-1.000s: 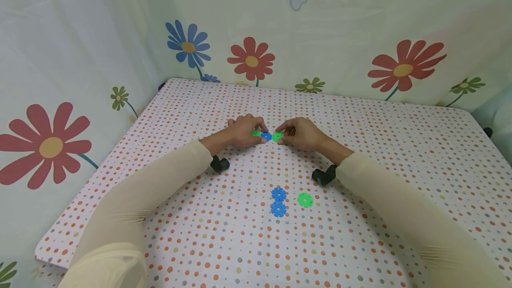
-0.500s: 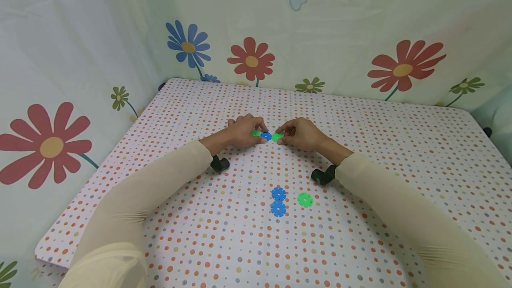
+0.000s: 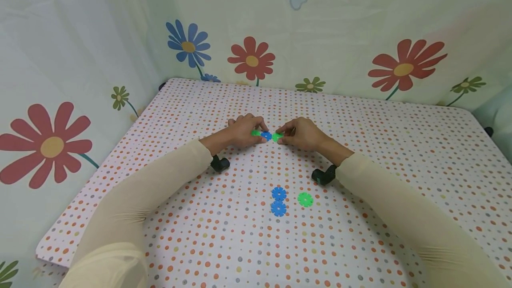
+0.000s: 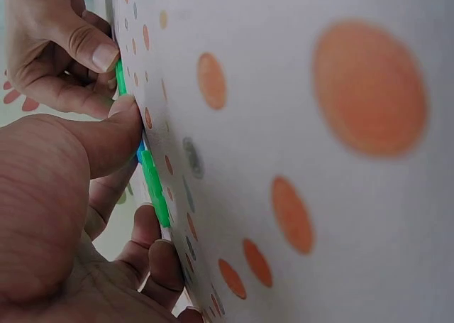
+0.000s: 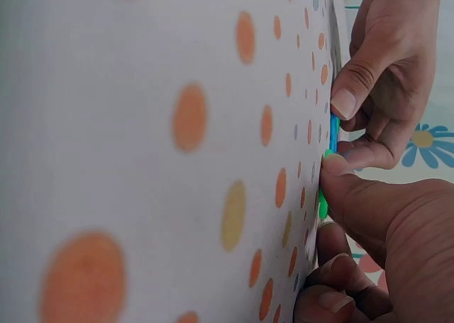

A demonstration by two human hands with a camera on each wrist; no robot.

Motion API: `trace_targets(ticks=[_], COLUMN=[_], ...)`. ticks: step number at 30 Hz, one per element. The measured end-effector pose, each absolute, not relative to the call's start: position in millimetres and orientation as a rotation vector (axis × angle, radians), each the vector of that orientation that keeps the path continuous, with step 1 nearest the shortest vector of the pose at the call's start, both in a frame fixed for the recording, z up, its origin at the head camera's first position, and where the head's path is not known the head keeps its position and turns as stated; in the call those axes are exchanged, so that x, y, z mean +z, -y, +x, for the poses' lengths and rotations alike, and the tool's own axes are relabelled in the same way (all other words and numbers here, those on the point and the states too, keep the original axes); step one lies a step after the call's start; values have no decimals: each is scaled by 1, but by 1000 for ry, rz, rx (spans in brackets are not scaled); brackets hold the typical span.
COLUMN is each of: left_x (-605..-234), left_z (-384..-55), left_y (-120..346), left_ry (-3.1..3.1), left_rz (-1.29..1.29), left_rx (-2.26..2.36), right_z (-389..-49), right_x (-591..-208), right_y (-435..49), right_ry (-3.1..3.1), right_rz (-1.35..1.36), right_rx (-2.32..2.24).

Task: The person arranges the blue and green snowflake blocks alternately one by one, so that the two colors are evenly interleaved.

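On the bench (image 3: 216, 217), the left hand (image 3: 245, 131) pinched a blue disc (image 3: 266, 136), the right hand (image 3: 304, 134) a green disc (image 3: 276, 137).

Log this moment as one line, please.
left hand pinches blue disc | right hand pinches green disc | left of blue disc: second green disc | nearer the person: blue disc pair, third green disc

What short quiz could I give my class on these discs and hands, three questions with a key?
1. How many blue, round, notched plastic discs lie untouched on the dotted white table?
2. Fill in: the right hand pinches a round, notched plastic disc coloured ___.
3. True or false: in the head view, the untouched green disc lies left of the untouched blue discs.

Key: 1. Two. 2. Green. 3. False.
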State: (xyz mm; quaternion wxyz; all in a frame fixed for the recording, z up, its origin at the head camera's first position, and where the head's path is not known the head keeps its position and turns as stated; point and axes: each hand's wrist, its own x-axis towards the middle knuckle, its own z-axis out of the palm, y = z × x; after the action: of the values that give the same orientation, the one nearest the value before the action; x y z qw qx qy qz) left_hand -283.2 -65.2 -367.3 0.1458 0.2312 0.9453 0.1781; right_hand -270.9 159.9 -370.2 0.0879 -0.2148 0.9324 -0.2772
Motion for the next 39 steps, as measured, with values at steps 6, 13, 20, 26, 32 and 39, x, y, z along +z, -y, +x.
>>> trace_targets(ticks=[6,13,20,26,32,39], left_x=[-371,-371,-371,-371,-372,-371], left_z=[-288,-289,-288,-287,-287,-288], left_y=[67,69,69,69,68,65], left_ry=[-2741,-2730,-2732,-2735,-2738,-2778], left_rz=[652,658,650,648,646,647], left_rx=[589,669,674,695,699,610], right_z=[-270,-271,-271,-270,-270,-270], right_x=[-371,-372,-371,-370,-370,-370], right_y=[-160,-160,-160,-161,-160,-160], right_ry=[-2790,-2795,-2804,-2796,-2789,-2788], right_rz=[-662,-677,-684,-680,-683,-679], right_rx=[-812,-812,-783,-791,-801,-790])
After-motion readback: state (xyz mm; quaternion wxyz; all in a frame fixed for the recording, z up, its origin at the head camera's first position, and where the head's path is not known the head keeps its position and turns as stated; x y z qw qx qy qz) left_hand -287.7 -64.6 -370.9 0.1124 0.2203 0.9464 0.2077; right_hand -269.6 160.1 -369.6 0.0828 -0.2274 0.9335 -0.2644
